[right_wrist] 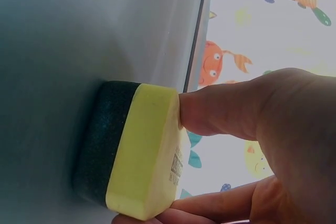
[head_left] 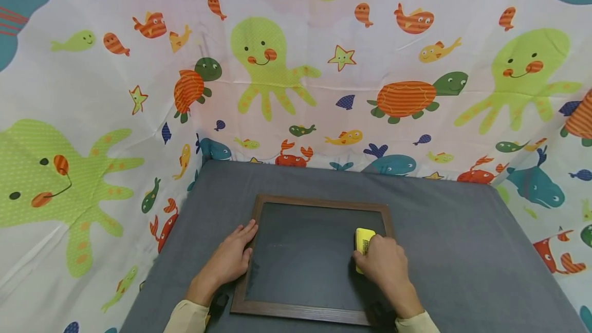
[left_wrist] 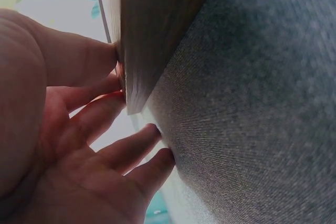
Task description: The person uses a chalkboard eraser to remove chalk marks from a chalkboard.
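Observation:
A small blackboard (head_left: 305, 256) in a brown wooden frame lies flat in front of me. My left hand (head_left: 226, 258) rests against the frame's left edge, its fingers extended. In the left wrist view the thumb and fingertips touch the side of the wooden frame (left_wrist: 157, 24), and the lower fingers reach down to the cloth. My right hand (head_left: 386, 266) grips a yellow board eraser (head_left: 364, 239) over the right part of the board. The right wrist view shows the eraser's dark felt side (right_wrist: 102, 140) against the board surface, with thumb and fingers on the yellow body (right_wrist: 139, 145).
A grey cloth (head_left: 462, 251) covers the table under the board. Behind and at both sides hangs a white curtain (head_left: 296, 71) printed with sea animals. Dark wrist straps show near both cream sleeves (head_left: 187, 316).

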The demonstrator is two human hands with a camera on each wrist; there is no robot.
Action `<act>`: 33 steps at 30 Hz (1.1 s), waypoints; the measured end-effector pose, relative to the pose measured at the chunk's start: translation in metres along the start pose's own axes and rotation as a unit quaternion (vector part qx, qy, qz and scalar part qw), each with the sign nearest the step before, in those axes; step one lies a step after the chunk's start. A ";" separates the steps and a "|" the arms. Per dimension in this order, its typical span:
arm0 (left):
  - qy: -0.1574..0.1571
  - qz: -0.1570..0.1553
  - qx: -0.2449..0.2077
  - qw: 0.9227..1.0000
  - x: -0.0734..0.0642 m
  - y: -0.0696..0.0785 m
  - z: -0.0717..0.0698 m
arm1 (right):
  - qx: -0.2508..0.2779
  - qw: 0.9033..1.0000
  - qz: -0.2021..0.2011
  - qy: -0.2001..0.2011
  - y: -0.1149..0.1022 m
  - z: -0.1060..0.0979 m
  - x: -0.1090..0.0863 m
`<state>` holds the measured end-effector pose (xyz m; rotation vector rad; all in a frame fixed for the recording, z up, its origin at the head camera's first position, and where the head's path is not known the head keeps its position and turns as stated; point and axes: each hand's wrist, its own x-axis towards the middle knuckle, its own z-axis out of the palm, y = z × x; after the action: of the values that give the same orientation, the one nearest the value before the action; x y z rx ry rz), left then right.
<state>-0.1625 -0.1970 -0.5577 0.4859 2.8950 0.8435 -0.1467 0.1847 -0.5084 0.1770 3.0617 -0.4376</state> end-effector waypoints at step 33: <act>0.005 0.005 0.006 1.000 -0.001 0.001 0.000 | 0.034 0.998 -0.045 0.001 -0.069 0.019 -0.004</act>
<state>-0.1616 -0.1966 -0.5573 0.4993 2.9107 0.8310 -0.1505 0.1129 -0.5071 0.0420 3.0677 -0.5464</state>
